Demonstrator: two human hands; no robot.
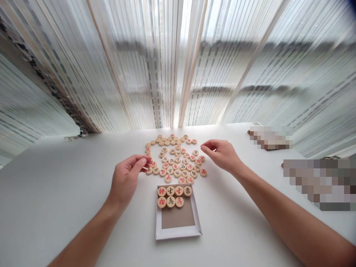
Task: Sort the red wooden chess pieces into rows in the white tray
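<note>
Round wooden xiangqi pieces (175,167) with red and black characters lie scattered in the middle of the white table. My left hand (129,172) is at their left edge, its fingers curled with the thumb drawn in close to two pieces. Whatever is between those fingertips is hidden. At the right of the pieces, my right hand (221,152) has thumb and forefinger drawn together; I cannot make out anything in that pinch. A shallow white box (179,236) in front holds several pieces face up, in a row of several with a row of three below it.
At the back of the pieces, a curving row of blank-faced pieces (167,142) lies on the table (69,185). Striped sheer curtains (178,66) hang behind the table. Blurred-out objects (271,138) are at the right side.
</note>
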